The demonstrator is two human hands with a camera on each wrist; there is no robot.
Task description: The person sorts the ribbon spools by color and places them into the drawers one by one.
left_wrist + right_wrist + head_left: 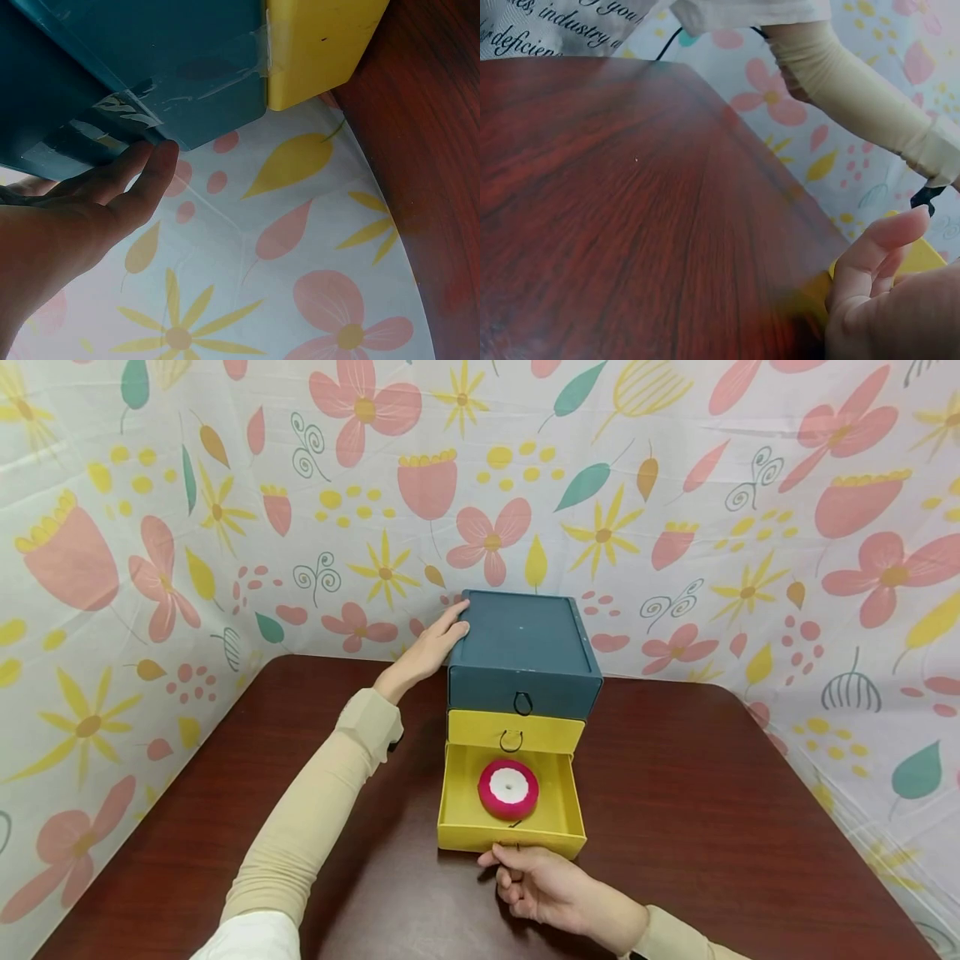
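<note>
A stack of drawers stands on the table, with a dark blue drawer box (521, 631) on top and a shut yellow drawer (483, 729) under it. Below these, the bottom yellow drawer (465, 837) is pulled out, holding a spool of magenta ribbon (487, 803) with a white centre. My left hand (427, 647) rests along the left upper edge of the blue box, fingers extended; the left wrist view shows the fingertips against its side. At the bottom drawer's front, my right hand (551, 889) has curled fingers and pinches the black pull loop, mostly hidden by the thumb.
The dark red-brown wooden table (675, 802) extends on both sides of the stack. A flower-print cloth (300, 527) hangs behind and beside it. Black loops (522, 702) hang on the upper drawer fronts. Clear tape (202, 94) runs over the box's side.
</note>
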